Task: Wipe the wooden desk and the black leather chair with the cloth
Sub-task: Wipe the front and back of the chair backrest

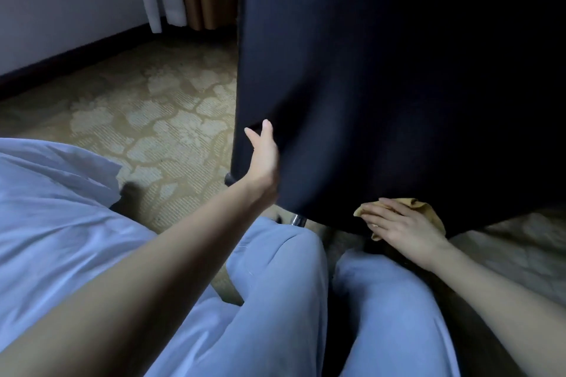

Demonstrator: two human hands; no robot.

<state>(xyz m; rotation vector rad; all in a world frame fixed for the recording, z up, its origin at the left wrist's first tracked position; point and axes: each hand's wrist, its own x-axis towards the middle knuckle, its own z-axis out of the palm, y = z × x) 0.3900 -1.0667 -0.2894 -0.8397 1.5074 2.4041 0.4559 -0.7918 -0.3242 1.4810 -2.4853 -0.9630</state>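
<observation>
Chair phase; desk not in view. Right hand [401, 223]: fingers straight and spread, pressing the yellow cloth [416, 203] flat against the bottom edge of the black chair [382, 86] back. The cloth shows beyond my fingertips and below my palm, bunched, not pinched. Left hand [263, 159]: fingers look straight, narrow together, pointing up, laid on the same panel near its left edge, bracing. Risks, my judgement: (1) cloth is held by pressure alone, so a fast stroke or a lift off the lower lip could let it slide out and drop to the carpet [159, 131] under my wrist; (2) the chair stands on a rolling base, with chrome part [298, 220] between my hands and a caster [228, 177] just below my left wrist, so a hard push could roll or swivel it away if the left hand eases. Panel above both hands: broad, dark, matte, soft folds, too dim here to judge dust or streaks.
</observation>
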